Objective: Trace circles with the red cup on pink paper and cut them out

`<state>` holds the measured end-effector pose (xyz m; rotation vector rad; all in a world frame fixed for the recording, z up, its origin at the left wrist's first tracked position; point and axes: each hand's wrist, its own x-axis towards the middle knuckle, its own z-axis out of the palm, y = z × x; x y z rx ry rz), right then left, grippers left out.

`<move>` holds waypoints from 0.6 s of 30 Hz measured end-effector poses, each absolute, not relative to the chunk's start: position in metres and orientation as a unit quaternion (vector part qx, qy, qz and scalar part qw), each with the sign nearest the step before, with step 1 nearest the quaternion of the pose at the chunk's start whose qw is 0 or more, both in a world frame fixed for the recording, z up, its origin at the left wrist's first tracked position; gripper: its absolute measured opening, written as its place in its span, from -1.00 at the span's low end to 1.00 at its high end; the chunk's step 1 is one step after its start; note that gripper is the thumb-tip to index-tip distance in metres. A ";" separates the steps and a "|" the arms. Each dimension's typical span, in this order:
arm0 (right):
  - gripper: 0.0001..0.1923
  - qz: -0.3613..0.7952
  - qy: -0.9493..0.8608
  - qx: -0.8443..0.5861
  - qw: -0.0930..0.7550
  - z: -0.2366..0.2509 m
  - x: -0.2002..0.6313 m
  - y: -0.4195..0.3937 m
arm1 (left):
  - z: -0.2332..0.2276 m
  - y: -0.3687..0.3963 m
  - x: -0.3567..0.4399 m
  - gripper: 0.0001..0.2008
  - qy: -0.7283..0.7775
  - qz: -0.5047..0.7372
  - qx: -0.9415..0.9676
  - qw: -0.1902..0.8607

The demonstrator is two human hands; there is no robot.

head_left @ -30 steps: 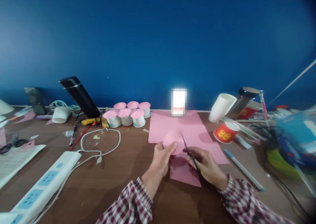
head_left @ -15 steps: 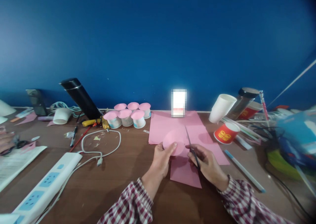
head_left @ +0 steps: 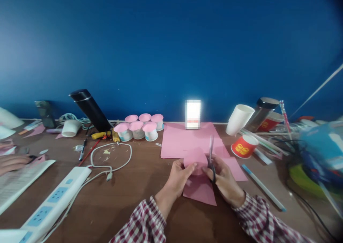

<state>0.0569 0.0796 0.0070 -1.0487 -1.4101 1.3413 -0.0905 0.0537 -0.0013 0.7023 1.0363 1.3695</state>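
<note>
My left hand (head_left: 181, 175) pinches the left edge of a pink paper disc (head_left: 195, 160), thumb on top. In my right hand (head_left: 223, 178) is a pair of scissors (head_left: 211, 157) with dark handles, its blades pointing up and away. The right fingertips reach the disc's right edge; whether they grip it too I cannot tell. Below the disc lies a pink paper piece (head_left: 199, 193) on the table. Beyond my hands rests a larger stack of pink paper (head_left: 177, 139), with another pink sheet (head_left: 237, 168) to the right.
Several small cups with pink tops (head_left: 136, 129) stand at back left. A black bottle (head_left: 91, 109) leans nearby, above a white cable (head_left: 131, 152) and a power strip (head_left: 48, 207). Red cup (head_left: 244, 146), white cup (head_left: 239, 119) and marker (head_left: 264, 187) are right. Another person's hand (head_left: 14, 162) is far left.
The disc has shifted right and toward me, and my hands have drawn closer together. The scissors have swung from leaning left to nearly upright. The other person's hand at far left has moved.
</note>
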 end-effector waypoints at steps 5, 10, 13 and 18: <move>-0.49 0.564 -0.555 -0.410 0.454 0.004 0.060 0.083 | 0.005 0.052 -0.090 -0.66 0.468 0.570 0.344 0.581; -0.47 0.558 -0.552 -0.413 0.461 0.002 0.062 0.085 | 0.014 0.057 -0.104 -0.67 0.488 0.658 0.308 0.485; -0.45 0.566 -0.547 -0.414 0.457 0.000 0.064 0.087 | 0.011 0.064 -0.124 -0.68 0.526 0.696 0.289 0.394; -0.47 0.571 -0.543 -0.413 0.457 0.000 0.064 0.089 | 0.010 0.080 -0.183 -0.62 0.638 0.703 0.242 0.200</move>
